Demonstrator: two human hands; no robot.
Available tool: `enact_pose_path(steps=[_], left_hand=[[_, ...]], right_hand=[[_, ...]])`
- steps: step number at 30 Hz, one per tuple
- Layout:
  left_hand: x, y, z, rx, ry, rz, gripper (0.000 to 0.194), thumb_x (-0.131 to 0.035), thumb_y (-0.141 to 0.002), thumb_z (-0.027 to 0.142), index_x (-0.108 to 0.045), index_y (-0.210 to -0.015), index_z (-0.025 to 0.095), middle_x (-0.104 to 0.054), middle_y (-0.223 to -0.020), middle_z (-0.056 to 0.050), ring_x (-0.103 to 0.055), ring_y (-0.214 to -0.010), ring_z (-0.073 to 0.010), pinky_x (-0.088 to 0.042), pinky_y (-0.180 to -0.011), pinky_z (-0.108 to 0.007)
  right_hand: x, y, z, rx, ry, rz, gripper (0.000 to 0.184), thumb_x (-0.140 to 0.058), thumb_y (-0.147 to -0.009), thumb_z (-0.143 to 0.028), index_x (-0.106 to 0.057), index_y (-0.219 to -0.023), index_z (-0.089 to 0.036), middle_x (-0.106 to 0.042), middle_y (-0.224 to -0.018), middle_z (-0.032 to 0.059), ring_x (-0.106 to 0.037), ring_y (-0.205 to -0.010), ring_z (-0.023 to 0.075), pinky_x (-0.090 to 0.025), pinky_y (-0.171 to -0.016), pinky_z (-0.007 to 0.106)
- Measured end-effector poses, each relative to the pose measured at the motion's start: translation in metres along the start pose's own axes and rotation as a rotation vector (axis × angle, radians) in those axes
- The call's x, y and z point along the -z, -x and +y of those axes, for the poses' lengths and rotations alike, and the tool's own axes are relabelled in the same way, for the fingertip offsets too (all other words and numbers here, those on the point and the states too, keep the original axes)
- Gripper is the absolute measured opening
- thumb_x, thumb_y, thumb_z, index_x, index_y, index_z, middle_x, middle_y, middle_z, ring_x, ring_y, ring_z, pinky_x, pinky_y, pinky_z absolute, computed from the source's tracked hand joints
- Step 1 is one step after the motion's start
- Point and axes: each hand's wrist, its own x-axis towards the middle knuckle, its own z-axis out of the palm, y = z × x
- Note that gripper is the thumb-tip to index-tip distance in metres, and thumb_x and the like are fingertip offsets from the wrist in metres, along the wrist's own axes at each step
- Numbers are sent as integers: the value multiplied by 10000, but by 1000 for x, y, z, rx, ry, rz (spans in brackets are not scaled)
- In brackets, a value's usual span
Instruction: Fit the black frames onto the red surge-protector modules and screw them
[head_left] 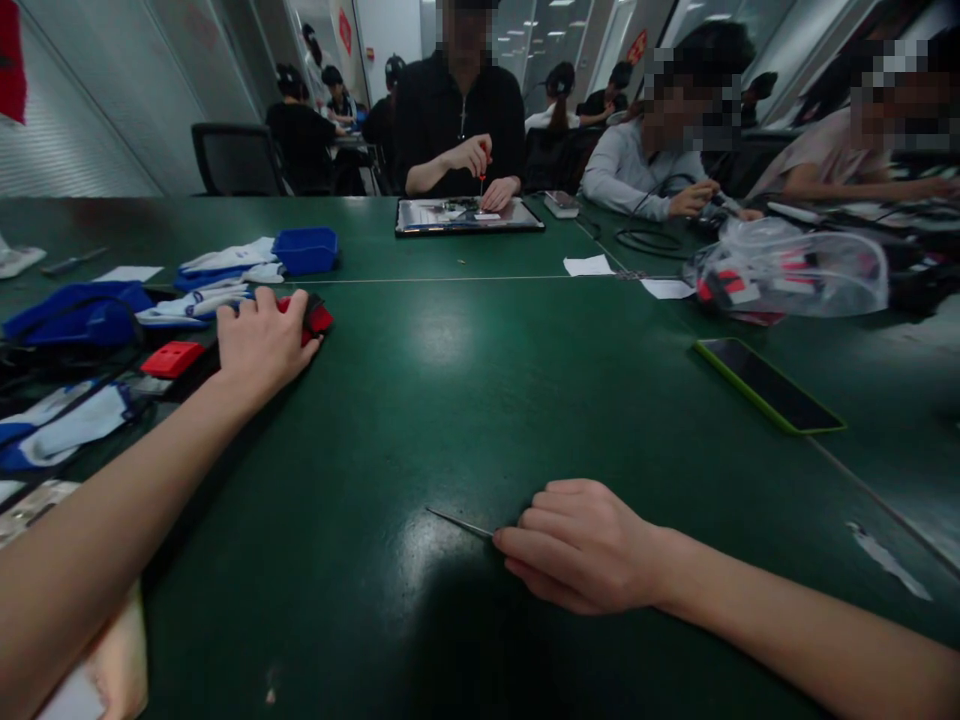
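My left hand [266, 335] reaches to the left side of the green table, its fingers curled over a red-and-black object [319, 318] whose kind is mostly hidden under them. Close to that hand lie a red block-like piece [172, 360], blue-and-white gloves [191, 305] and a blue tray [305, 250]. Nearer to me, my right hand [581, 545] is closed around a thin pointed metal tool [460, 522]. The tool's slender end points left, just over the tabletop; its rear part is hidden in the fingers.
A green-edged phone [769, 385] lies to the right. Behind it sits a clear plastic bag [795, 270] with red pieces. Across the table [465, 400], a person holds a red-handled screwdriver [484, 165] over a flat panel [420, 217]. Other people sit at the right.
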Motion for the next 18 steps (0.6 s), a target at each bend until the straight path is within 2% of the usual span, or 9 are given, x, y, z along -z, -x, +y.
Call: enact_pose_path(steps=[2, 5, 8, 12, 15, 18], left_hand=[[-2, -8, -2, 33, 90, 3, 752, -473, -866, 690, -520, -1360, 126, -469, -1443, -263, -454, -1309, -544, -304, -989, -689], [-4, -16, -6, 64, 184, 18, 874, -467, -807, 823, -475, -1378, 162, -410, -1507, -160, -353, -1395, -522, -221, -1062, -694], [-6, -19, -13, 72, 214, 32, 941, -422, -784, 885, -417, -1412, 185, -344, -1548, -99, -287, -1424, -516, -176, -1083, -692], [-11, -21, -19, 64, 239, 5, 933, -376, -798, 896, -426, -1398, 183, -252, -1604, -86, -195, -1421, -574, -131, -1061, -732], [-12, -21, -16, 49, 231, -20, 931, -365, -803, 890, -424, -1410, 187, -254, -1609, -84, -176, -1421, -572, -132, -1057, -740], [-5, -23, -12, 50, 213, -40, 967, -393, -795, 889, -386, -1466, 194, -252, -1618, -91, -187, -1426, -569, -123, -1065, -763]], right_hand=[[0, 0, 1, 6, 1, 4, 266, -392, -1047, -228, -629, -958, -150, -540, -635, -27, -419, -519, 137, -270, -505, 307], [0, 0, 1, -1, 3, 4, 284, -377, -1053, -232, -629, -952, -150, -541, -632, -25, -417, -520, 139, -265, -509, 309], [-1, 0, 2, -6, -6, 1, 301, -361, -1057, -234, -629, -949, -152, -544, -635, -25, -411, -517, 140, -257, -504, 312], [-1, 2, 4, -20, -28, -22, 297, -366, -1054, -246, -629, -951, -157, -545, -639, -25, -411, -520, 142, -259, -499, 311], [-1, 1, 4, -31, -37, -23, 273, -383, -1048, -242, -625, -954, -158, -550, -645, -25, -416, -523, 135, -262, -500, 303], [-1, 1, 4, -35, -46, -17, 271, -379, -1051, -235, -621, -955, -157, -554, -646, -26, -413, -519, 129, -264, -500, 297]])
